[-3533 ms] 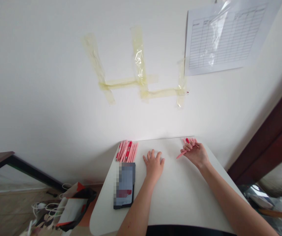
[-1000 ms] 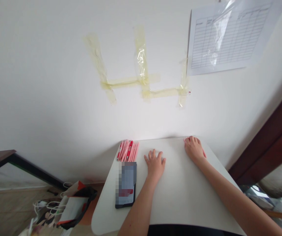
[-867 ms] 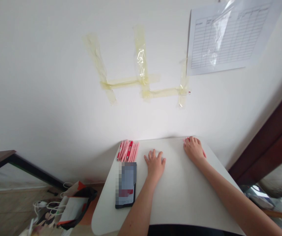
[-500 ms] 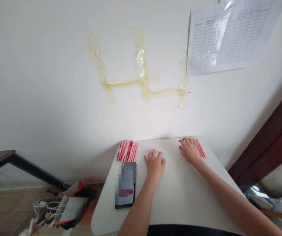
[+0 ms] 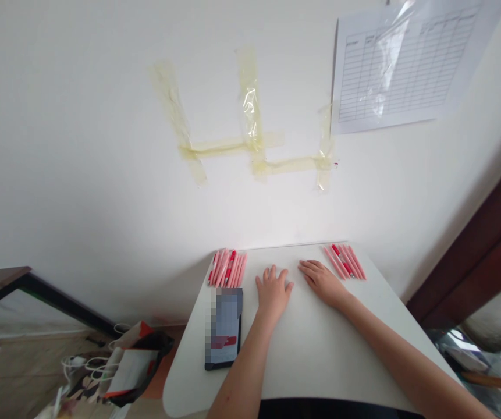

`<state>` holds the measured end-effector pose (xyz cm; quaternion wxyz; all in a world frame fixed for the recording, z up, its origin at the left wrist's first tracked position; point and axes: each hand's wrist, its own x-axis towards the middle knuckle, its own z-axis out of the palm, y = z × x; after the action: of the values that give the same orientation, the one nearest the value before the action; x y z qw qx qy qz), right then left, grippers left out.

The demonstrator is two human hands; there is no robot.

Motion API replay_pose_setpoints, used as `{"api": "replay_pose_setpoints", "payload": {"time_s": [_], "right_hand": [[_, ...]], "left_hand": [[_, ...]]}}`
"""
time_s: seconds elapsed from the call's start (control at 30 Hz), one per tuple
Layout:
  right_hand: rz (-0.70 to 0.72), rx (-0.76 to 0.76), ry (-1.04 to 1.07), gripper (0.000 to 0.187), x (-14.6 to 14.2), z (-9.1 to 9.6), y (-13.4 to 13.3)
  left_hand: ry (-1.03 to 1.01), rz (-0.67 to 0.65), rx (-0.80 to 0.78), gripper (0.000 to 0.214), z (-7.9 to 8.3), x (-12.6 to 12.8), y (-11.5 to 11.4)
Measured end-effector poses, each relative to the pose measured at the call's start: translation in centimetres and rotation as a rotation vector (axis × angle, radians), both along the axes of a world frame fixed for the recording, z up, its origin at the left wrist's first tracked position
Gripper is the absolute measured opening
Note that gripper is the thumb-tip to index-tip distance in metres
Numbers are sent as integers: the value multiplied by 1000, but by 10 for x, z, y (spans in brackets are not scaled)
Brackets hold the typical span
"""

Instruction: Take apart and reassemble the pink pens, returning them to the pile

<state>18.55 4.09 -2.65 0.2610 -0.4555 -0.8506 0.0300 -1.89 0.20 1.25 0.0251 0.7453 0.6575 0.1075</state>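
My left hand [image 5: 273, 291] lies flat and open on the white table [image 5: 320, 355], fingers spread, holding nothing. My right hand [image 5: 322, 281] also rests flat and open just to its right, empty. A row of several pink pens [image 5: 345, 261] lies at the table's far right corner, just beyond my right hand. A second, larger bunch of pink pens [image 5: 227, 269] lies at the far left corner, left of my left hand.
A dark phone [image 5: 224, 327] lies on the table's left side below the left pens. The wall [image 5: 102, 145] behind carries yellowed tape strips [image 5: 250, 145] and a printed sheet [image 5: 401, 64]. Bags and cables [image 5: 114, 372] sit on the floor at left.
My right hand set down the pen it held among the right-hand pens, then slid left off them toward the table's middle. My left hand has stayed put.
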Motion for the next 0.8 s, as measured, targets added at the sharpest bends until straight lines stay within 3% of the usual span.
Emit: {"api": "replay_pose_setpoints", "payload": {"time_s": [0.2, 0.33, 0.43, 0.57, 0.8], "right_hand": [[-8, 13, 1, 43, -1, 0, -2], [-20, -3, -5, 42, -1, -2, -2], [-22, 1, -10, 42, -1, -4, 0], [-22, 26, -7, 42, -1, -6, 1], [-12, 26, -14, 43, 0, -8, 2]], "left_hand": [[106, 3, -59, 37, 31, -13, 1], [211, 185, 32, 31, 57, -43, 14], [238, 317, 78, 34, 68, -69, 29], [231, 445, 62, 48, 66, -89, 44], [267, 422, 1, 43, 54, -91, 51]]}}
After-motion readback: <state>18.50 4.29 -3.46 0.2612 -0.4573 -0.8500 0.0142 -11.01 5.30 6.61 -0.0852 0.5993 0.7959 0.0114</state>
